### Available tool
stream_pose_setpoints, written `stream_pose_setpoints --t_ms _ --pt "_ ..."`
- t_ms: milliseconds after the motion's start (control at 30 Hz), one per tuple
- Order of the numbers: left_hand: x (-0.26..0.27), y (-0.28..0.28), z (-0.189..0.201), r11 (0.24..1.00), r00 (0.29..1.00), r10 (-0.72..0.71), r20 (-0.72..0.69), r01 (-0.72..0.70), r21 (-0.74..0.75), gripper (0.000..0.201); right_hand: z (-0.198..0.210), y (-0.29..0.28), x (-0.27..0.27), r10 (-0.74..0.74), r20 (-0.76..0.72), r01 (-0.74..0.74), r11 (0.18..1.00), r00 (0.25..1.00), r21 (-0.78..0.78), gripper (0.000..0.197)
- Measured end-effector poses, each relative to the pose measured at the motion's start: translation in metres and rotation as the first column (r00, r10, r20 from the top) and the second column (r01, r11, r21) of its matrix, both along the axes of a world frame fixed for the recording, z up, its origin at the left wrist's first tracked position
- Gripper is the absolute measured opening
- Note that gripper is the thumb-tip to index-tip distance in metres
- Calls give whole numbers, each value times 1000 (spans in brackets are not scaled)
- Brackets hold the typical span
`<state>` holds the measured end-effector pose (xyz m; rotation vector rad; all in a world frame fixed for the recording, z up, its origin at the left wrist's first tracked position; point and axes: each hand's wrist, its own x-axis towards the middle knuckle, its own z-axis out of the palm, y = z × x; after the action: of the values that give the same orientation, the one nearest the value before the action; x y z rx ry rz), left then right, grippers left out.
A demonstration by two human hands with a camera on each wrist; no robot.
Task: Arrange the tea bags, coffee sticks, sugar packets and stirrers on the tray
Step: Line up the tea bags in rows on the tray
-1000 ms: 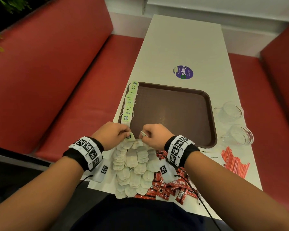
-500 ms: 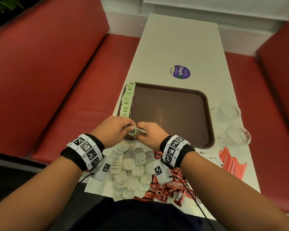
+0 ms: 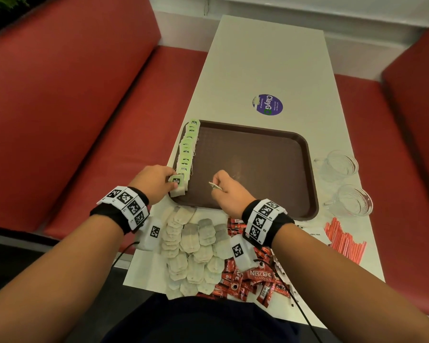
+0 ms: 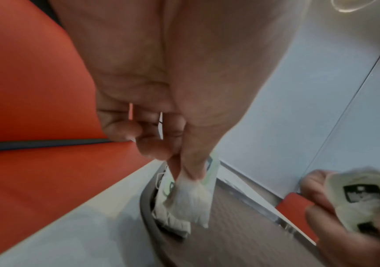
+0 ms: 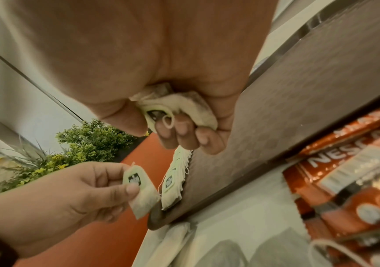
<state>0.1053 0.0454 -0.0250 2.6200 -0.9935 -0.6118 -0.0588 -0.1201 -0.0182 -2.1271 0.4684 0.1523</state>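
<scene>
A brown tray (image 3: pixel 258 169) lies on the white table. A row of tea bags with green tags (image 3: pixel 187 149) runs along its left edge. My left hand (image 3: pixel 156 183) pinches one tea bag (image 3: pixel 177 185) at the near end of that row, over the tray's near-left corner; the left wrist view shows the tea bag (image 4: pixel 191 196) hanging from the fingertips. My right hand (image 3: pixel 227 191) hovers over the tray's near part and grips another tea bag (image 5: pixel 175 108) curled in its fingers. Loose tea bags (image 3: pixel 196 243) and red coffee sticks (image 3: pixel 253 280) lie in front of the tray.
Two glass cups (image 3: pixel 339 164) (image 3: pixel 354 199) stand right of the tray, with red stirrers (image 3: pixel 344 241) nearer me. A round purple sticker (image 3: pixel 268 104) is beyond the tray. Red bench seats flank the narrow table.
The hands were together at the tray's near edge; now they have parted. The left hand moved left with a tea bag to the row's end, the right hand shifted right over the tray.
</scene>
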Motion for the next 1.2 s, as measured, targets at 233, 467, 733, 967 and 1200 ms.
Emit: stream_pose_setpoints --t_ms 233,467,733,967,1200 --pt "9 -18 -15 999 999 38 -11 -38 3 28 -3 -3 -3 9 -41 -10 1000 999 -8 6" --pt "10 -21 -18 995 995 88 51 -85 -59 34 -7 -5 -6 0 -46 1 1000 999 4 7" --pt "4 -22 -23 986 991 -121 53 113 126 25 -1 -7 -6 -21 -42 23 998 999 61 5" --pt "-5 -23 1 962 992 -113 -52 97 -254 18 -2 -7 -3 -28 -23 29 996 999 85 9" --pt "-22 -32 32 899 969 -247 -1 229 -373 6 -2 -6 4 14 19 -14 999 1000 29 11"
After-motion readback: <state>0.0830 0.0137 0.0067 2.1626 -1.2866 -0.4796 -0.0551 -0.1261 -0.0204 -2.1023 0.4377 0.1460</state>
